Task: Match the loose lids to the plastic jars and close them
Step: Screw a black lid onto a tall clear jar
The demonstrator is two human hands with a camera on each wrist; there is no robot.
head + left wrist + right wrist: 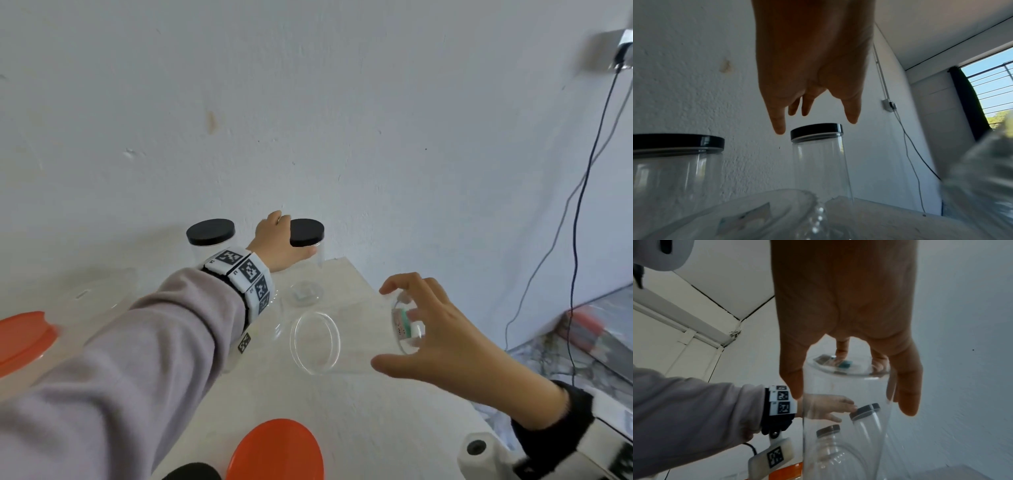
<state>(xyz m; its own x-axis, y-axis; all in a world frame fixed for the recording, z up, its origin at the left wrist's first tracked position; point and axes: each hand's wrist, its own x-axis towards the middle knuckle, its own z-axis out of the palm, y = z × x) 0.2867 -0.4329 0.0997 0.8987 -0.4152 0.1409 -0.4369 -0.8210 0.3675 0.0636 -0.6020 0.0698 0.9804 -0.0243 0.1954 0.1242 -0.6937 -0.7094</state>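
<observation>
Sideways, open jar point(346, 337) base within right-hand fingers point(416, 313)

Black lids point(211, 231) on clear jars point(821, 167), orange lids point(276, 450), perhaps a teal-striped label point(405, 317).

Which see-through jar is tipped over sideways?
The clear plastic jar held by the right hand lies sideways with no lid; the two black-lidded jars by the wall stand upright.

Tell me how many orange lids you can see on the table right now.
2. One orange lid lies at the table's left edge, partly out of frame; the other orange lid sits at the near edge, below the right hand. More may lie outside the view.
</observation>
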